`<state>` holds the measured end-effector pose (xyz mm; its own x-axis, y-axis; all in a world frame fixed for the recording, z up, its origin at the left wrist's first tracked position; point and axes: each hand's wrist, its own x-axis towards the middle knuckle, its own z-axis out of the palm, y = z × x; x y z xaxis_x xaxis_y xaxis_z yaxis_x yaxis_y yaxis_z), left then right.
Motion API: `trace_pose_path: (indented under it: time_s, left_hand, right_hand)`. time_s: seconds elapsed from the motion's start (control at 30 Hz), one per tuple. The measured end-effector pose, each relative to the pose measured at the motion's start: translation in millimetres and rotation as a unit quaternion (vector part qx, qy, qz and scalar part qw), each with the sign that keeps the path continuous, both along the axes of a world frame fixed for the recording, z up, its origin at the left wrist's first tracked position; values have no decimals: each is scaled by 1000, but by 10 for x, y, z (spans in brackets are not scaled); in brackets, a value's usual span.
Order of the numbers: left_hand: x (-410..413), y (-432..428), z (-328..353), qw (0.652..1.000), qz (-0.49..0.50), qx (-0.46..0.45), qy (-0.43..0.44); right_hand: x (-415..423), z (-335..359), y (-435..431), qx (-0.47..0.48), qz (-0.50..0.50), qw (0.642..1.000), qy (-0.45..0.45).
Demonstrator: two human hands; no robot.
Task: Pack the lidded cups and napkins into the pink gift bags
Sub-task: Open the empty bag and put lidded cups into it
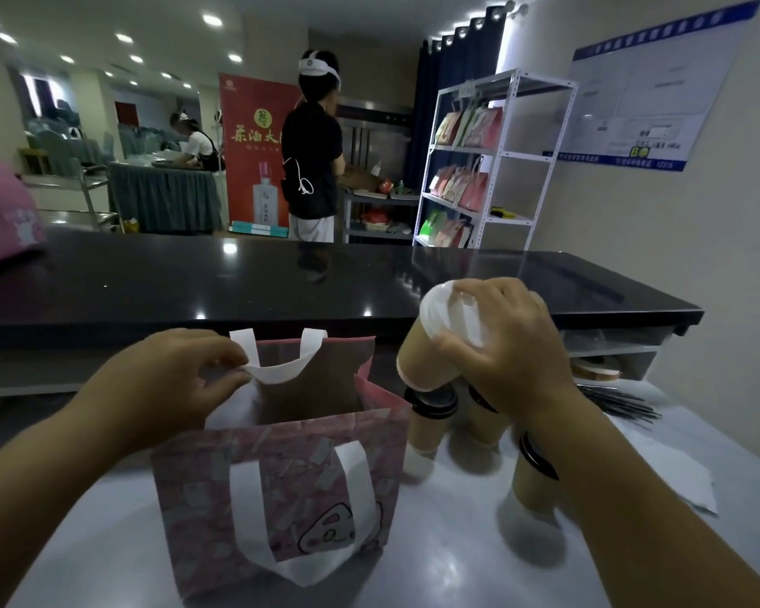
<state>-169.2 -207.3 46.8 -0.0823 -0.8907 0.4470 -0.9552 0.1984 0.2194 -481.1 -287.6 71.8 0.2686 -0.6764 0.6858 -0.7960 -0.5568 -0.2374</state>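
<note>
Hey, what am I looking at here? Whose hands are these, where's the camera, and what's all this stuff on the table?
There is no machine here. A person wears one wide-angle camera on the head, looking forward and down, so the two arms reaching in are their own. The left hand pinches the white handle of an open pink gift bag standing on the grey table. The right hand grips a white-lidded cup from above, tilted, in the air beside the bag. Black-lidded cups stand on the table under that hand. Behind them runs a black counter.

A person [312,147] stands beyond the black counter [281,278].
</note>
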Motion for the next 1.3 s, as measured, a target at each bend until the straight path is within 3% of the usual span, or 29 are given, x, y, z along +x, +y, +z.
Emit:
trace_pose_path:
  time_s: [0.23,0.4,0.53,0.67,0.8,1.0,1.13,1.3]
  left_hand:
    - [270,-81,-16,988,0,123,-90]
    - [440,-144,-86,986,-14,143,-86]
    - [543,-149,-99,988,-27,142,-61]
    - [578,-108,-113,984,-25,171,-37]
    - [621,-51,-143,978,-30,200,-55]
    - [616,-31,-159,970,-42,235,-37]
    - [583,-8,-146,967,-52,239,-67]
    - [556,6,-153,968,-53,234,-74]
  right_hand:
    - [690,316,70,69,202,974,-70]
    - [1086,169,-14,152,282,945,-69]
    - [1253,7,-104,182,289,940,12]
    - [1290,-106,-204,170,260,936,166]
    - [1321,-152,-270,165,271,903,291]
    - [1446,-84,-291,211,383,831,344]
    - [1579,-148,-310,220,402,786,415]
    - [1701,-384,-333,205,399,764,465]
